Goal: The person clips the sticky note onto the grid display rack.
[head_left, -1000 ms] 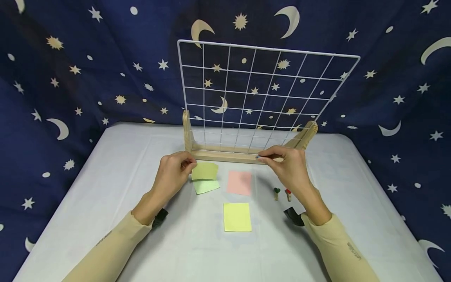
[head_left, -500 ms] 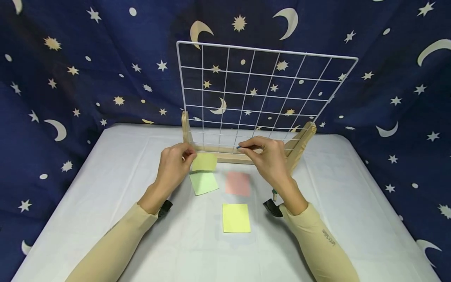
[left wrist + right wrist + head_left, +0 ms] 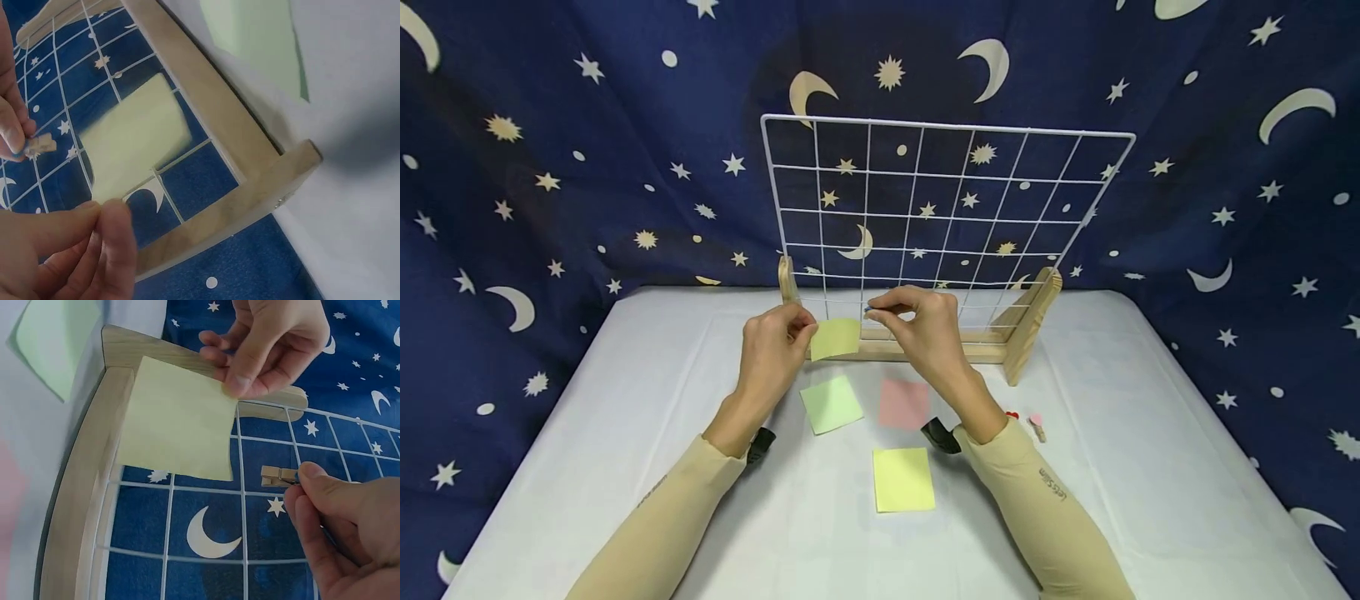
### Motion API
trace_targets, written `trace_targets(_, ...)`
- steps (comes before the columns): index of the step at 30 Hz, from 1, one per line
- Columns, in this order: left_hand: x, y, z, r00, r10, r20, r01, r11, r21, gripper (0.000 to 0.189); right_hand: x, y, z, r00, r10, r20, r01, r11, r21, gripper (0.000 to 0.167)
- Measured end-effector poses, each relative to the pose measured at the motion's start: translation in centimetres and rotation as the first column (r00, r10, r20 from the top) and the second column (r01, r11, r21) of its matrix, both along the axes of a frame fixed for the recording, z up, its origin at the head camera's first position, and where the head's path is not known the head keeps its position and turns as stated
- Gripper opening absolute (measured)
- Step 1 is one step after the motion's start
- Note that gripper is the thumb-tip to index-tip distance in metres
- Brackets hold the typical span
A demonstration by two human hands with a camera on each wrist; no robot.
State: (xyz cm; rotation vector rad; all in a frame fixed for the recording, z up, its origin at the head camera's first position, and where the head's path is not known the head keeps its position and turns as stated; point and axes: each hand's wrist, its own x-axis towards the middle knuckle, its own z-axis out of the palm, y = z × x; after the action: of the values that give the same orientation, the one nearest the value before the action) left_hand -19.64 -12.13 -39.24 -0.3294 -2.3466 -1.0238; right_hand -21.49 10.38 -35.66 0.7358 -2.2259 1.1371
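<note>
Between thumb and fingertips my left hand (image 3: 772,346) pinches one corner of a yellow-green sticky note (image 3: 178,419), held up in front of the lower left of the white wire grid (image 3: 917,215). To the right of the note, my right hand (image 3: 925,329) pinches a small wooden clothespin (image 3: 278,475) by its end; a bit of blue shows at the fingertips. In the right wrist view the clothespin's tip points toward the note and stands apart from it. A pale green note (image 3: 831,405) lies on the table below my left hand.
A wooden stand (image 3: 1030,325) bears the grid. On the white table (image 3: 1150,483) lie a pink note (image 3: 904,403) and a yellow note (image 3: 903,480). A pink-topped clothespin (image 3: 1037,427) and a red-topped one (image 3: 1012,415), partly hidden, lie by my right forearm.
My right hand has moved left with the clothespin, toward the held note. My left hand has raised the yellow-green note off the pale green one, up against the grid's lower part.
</note>
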Motion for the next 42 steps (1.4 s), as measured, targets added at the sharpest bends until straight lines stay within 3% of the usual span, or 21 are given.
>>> trace_targets(13, -0.6, 0.8, -0.2, 0.999, 0.036, -0.022, -0.036, 0.999, 0.005, 0.005, -0.9, -1.8, -1.0, 1.000, -0.018, -0.023, 0.017, 0.999, -0.030, 0.009)
trace_targets(26, -1.0, 0.9, 0.0, 0.991, 0.113, -0.073, -0.113, 0.994, -0.001, 0.005, -1.5, -2.7, -1.3, 0.998, -0.017, -0.065, 0.014, 0.999, -0.044, 0.009)
trace_targets(36, -1.4, 0.7, 0.3, 0.981, 0.140, -0.133, -0.147, 0.988, -0.041, 0.004, -2.1, -3.6, -1.4, 0.991, -0.066, -0.120, 0.068, 0.998, 0.018, 0.008)
trace_targets(42, -1.6, 0.5, 0.3, 0.979, 0.144, -0.142, -0.150, 0.988, -0.037, 0.003, -2.6, -3.8, -1.8, 0.990, -0.082, -0.112, 0.085, 0.996, 0.016, 0.008)
